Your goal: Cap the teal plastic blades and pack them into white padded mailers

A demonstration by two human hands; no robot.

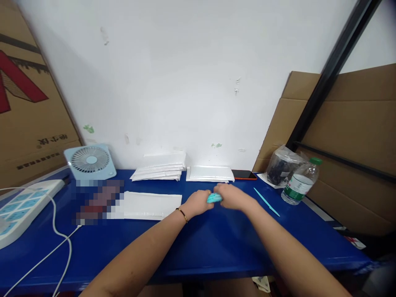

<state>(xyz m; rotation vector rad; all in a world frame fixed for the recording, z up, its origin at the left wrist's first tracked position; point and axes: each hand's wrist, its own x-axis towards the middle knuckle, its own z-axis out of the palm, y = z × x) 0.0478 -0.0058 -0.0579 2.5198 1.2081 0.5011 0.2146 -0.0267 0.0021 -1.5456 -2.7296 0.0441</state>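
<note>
My left hand (199, 202) and my right hand (229, 195) meet over the middle of the blue table, fingers closed. Between them they grip a small turquoise thing (214, 198), mostly covered by the fingers, so its kind is unclear. To the left of my left hand lies a flat white padded envelope (151, 205). A thin turquoise plastic stick (266, 202) rests on the table to the right of my right hand. Just beyond the hands are a small pile of white envelopes (209, 173) and a dark phone with an orange edge (245, 175).
A taller envelope stack (159, 167) sits against the wall. On the left are a light blue fan (90, 160), a white power strip (27, 208) with cables, and a pixelated patch. At right stand a green-capped bottle (300, 183), a plastic-wrapped dark item (280, 167) and cardboard (359, 144).
</note>
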